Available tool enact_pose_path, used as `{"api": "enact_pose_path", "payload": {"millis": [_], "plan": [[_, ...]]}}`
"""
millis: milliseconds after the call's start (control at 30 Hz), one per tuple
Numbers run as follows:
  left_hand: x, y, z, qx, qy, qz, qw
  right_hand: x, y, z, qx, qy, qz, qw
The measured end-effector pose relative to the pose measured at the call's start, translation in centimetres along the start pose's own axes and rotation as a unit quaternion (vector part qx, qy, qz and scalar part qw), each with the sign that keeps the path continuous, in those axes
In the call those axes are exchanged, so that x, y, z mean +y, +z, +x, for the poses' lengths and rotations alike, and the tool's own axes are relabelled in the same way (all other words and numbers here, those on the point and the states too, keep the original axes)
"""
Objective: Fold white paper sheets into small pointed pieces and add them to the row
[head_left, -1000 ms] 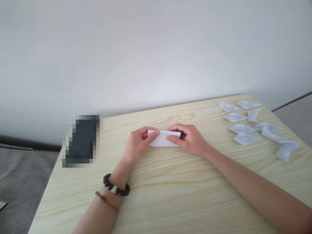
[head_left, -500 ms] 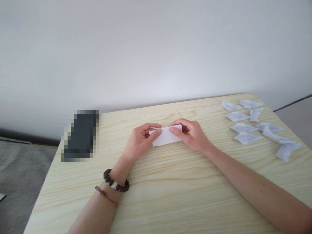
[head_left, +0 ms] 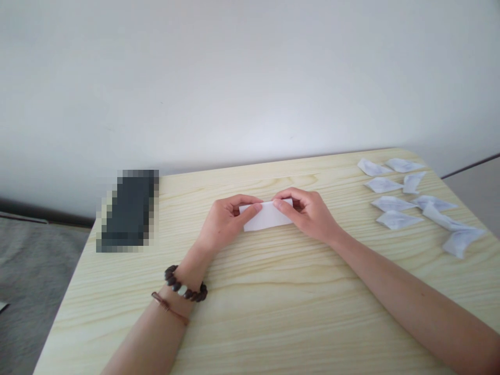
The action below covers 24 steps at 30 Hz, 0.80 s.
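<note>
A small white piece of folded paper (head_left: 267,217) is held between my two hands over the middle of the table. My left hand (head_left: 228,219) pinches its left end, thumb on the near face and index finger along the top edge. At the other end my right hand (head_left: 307,211) grips the paper the same way, its thumb close to the top edge. The paper hides parts of the fingers behind it. Dark beads and a thin brown cord circle my left wrist.
Several folded white paper pieces (head_left: 396,220) lie in loose rows on the right side of the wood-grain table (head_left: 289,307). A dark, pixelated flat object (head_left: 128,211) rests at the left edge. A pale wall (head_left: 250,78) stands right behind the table.
Both hands keep their hold on the paper and have barely moved, with the thumbs still near its top edge. The whole view has shifted slightly.
</note>
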<state>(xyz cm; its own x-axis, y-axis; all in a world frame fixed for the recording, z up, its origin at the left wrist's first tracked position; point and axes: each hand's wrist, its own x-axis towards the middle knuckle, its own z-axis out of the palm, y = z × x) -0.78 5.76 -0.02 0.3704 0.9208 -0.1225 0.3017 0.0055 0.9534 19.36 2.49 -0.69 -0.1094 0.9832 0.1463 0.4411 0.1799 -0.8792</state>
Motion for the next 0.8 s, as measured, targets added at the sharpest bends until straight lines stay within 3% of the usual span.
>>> {"api": "enact_pose_path", "payload": {"millis": [800], "plan": [[-0.23,-0.02,0.15,-0.002,-0.012,-0.014,1.0,0.15,-0.03,-0.01,-0.003,-0.009,0.004,1.0]]}}
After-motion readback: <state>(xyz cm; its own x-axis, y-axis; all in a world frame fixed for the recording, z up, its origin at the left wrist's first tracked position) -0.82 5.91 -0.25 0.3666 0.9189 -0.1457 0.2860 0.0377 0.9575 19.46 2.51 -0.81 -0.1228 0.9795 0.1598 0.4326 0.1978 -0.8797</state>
